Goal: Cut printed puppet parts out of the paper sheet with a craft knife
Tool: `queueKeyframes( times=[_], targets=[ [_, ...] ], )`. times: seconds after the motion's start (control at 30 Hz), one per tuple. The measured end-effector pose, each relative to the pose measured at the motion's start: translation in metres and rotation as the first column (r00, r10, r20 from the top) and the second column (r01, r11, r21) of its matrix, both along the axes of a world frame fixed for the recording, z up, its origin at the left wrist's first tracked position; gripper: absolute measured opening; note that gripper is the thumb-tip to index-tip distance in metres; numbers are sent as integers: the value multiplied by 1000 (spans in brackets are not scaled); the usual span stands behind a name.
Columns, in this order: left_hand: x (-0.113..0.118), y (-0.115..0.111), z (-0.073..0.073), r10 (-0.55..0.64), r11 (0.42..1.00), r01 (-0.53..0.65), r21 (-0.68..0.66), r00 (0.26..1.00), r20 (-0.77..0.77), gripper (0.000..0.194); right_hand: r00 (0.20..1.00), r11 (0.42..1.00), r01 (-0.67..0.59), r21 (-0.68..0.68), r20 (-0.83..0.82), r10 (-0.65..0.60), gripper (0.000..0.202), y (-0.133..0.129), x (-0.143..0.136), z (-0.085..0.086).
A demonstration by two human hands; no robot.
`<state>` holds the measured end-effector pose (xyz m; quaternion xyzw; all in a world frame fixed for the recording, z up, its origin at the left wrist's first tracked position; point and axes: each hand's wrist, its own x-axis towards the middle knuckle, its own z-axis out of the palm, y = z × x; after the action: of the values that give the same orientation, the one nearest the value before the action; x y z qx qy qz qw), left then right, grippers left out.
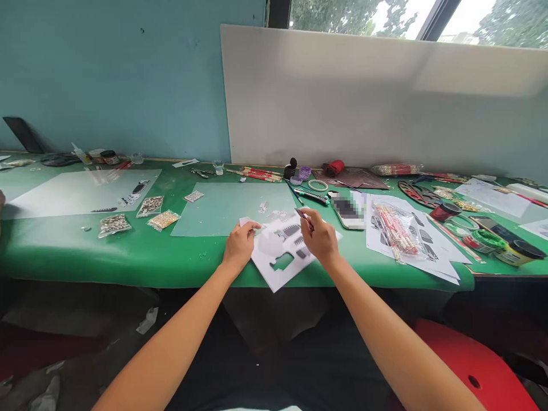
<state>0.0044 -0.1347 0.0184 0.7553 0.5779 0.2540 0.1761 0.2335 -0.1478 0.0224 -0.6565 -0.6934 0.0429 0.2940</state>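
Note:
A white sheet of paper [274,274] with dark printed shapes and a cut-out hole lies at a slant near the table's front edge. My left hand [240,244] pinches its left edge, fingers curled. Over the sheet's right side, my right hand [320,235] is closed around a slim dark pen-like tool [302,214]; its exact kind is hard to make out. Behind the paper is a translucent sheet [205,214] with small paper scraps [278,214] on it.
A phone [347,212] and a green-black utility knife [311,197] lie just behind my right hand. To the right, a bag of red-white sticks [400,231] rests on printed sheets, near paint jars [522,251]. Bead bags [115,225] sit left. A red stool [475,365] stands below right.

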Motion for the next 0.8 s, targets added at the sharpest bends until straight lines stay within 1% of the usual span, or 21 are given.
queueKeyframes(
  times=[0.1, 0.2, 0.27, 0.37, 0.5, 0.63, 0.8],
  targets=[
    [5, 2, -3, 29, 999, -29, 12, 999, 30, 34, 998, 995, 16, -97, 57, -11, 37, -10, -28, 10],
    [5, -1, -2, -11, 1000, 10, 17, 999, 51, 34, 990, 975, -7, -222, 133, 37, 34, -16, -53, 15],
    [3, -3, -1, -36, 999, 34, 22, 997, 61, 36, 980, 958, -11, -287, 187, 67, 33, -17, -63, 17],
    [2, -4, 1, -44, 999, 42, 26, 997, 61, 39, 961, 943, -8, -332, 258, 99, 34, -15, -71, 19],
    [3, -4, 2, -18, 1000, 17, 17, 999, 32, 39, 933, 939, -21, -344, 331, 143, 35, -9, -83, 20],
    [5, -4, 1, 15, 1000, -15, 11, 1000, 3, 37, 905, 933, -42, -357, 382, 187, 34, -11, -87, 20],
    [8, -6, 1, 14, 1000, -14, 13, 1000, 3, 38, 885, 930, -12, -367, 429, 180, 33, -29, -66, 17]
  ],
)
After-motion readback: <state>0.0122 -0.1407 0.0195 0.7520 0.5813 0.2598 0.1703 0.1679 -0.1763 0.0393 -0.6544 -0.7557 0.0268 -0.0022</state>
